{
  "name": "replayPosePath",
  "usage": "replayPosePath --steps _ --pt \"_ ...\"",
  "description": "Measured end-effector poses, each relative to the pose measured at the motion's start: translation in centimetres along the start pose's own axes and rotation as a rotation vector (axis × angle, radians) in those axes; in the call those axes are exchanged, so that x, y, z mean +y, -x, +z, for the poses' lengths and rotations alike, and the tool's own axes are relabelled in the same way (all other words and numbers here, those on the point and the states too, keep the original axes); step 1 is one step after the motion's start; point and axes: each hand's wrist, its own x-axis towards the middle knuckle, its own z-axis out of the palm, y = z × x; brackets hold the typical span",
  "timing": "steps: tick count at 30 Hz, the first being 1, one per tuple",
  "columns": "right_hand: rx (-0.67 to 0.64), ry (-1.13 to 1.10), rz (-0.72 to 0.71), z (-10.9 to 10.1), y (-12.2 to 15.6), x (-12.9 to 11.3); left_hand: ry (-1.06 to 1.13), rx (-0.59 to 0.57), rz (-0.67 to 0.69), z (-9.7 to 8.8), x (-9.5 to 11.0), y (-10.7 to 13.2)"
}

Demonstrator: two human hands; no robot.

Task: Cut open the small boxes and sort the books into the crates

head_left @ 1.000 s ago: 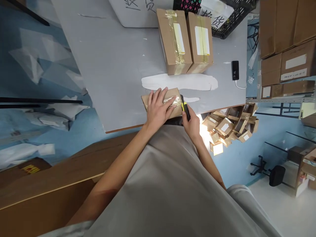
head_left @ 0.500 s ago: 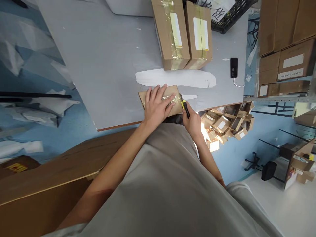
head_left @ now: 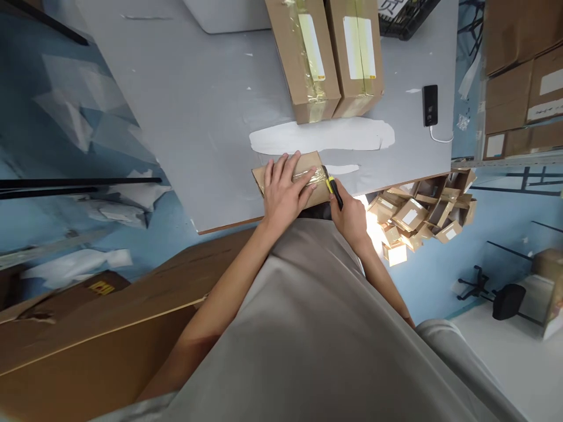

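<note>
A small taped cardboard box (head_left: 309,164) lies near the front edge of the grey table (head_left: 197,117). My left hand (head_left: 284,190) rests flat on top of it, fingers spread and pressing down. My right hand (head_left: 350,215) is closed round a yellow and black utility knife (head_left: 333,189), whose tip meets the box's right end at the tape.
Two larger taped cardboard boxes (head_left: 328,55) stand side by side at the back of the table. A black phone (head_left: 430,105) with a white cable lies at the right. Several small boxes (head_left: 417,214) are piled on the blue floor; a big carton (head_left: 97,334) sits at the lower left.
Both hands keep their hold on the box and the knife. Only the view has shifted slightly.
</note>
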Motion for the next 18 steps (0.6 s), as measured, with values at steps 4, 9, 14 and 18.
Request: replayPosePath --steps 4,9,14,18 --pt "-0.008 -0.079 0.036 0.9 0.0 0.6 -0.008 -0.016 -0.013 -0.1 0.1 0.1" --pt "-0.043 -0.133 0.001 0.9 0.2 0.7 -0.066 -0.044 -0.048 -0.2 -0.1 0.2" --pt "-0.100 -0.102 -0.022 0.3 0.2 0.3 -0.111 -0.056 -0.052 -0.1 -0.5 0.4" --pt "-0.145 -0.067 0.009 -0.1 0.0 0.0 -0.107 -0.054 -0.060 -0.1 -0.8 0.6"
